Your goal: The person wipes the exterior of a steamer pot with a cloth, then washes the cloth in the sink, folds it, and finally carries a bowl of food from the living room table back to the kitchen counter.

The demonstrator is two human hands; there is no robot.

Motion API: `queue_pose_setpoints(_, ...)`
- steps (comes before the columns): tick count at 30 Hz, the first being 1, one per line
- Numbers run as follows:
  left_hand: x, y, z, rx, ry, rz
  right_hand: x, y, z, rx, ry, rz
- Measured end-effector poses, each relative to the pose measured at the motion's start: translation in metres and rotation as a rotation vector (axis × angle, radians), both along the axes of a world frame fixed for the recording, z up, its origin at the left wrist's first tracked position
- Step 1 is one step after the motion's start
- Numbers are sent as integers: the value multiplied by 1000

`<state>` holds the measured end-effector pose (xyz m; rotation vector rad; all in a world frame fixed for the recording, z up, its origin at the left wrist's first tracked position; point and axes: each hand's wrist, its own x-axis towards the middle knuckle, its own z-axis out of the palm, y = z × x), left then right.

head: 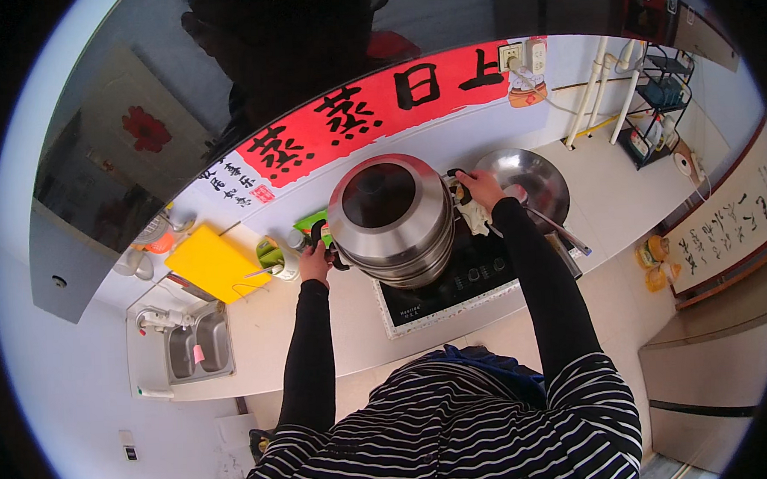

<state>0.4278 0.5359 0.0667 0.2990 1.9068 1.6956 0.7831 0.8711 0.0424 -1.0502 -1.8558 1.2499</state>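
Observation:
A stacked stainless steel steamer pot [393,239] with a lid [414,215] of steel and dark glass is over the black cooktop [425,305]. Whether its base rests on the cooktop or is lifted, I cannot tell. My left hand [317,265] grips the black side handle at its left. On the opposite side, my right hand [482,189] grips the other black handle. A pale crumpled cloth [474,217] hangs just below my right hand. To the right stands a steel wok [535,175], partly behind my right forearm.
A yellow cutting board [211,263] leans left of the pot, near a white utensil holder [288,267]. Farther left is a double sink [199,344]. A dark range hood [298,50] overhangs the counter. A black rack [657,109] stands at the far right.

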Motion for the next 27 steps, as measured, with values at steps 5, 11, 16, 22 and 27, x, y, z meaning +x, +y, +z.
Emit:
queue_pose_setpoints(5,-18,-2,5,28,73,-164,5,-13,-5,224,63,-9)
queue_pose_setpoints(11,-32,-2,5,31,8,-157,6,-33,7,75,32,7)
queue_pose_setpoints(16,-27,11,6,35,0,-183,19,-33,16,70,66,14)
queue_pose_setpoints(22,-53,14,-6,80,7,-226,25,-56,45,-175,9,-4)
queue_pose_setpoints(27,-80,31,-8,139,137,-405,37,-67,72,-185,-72,8)
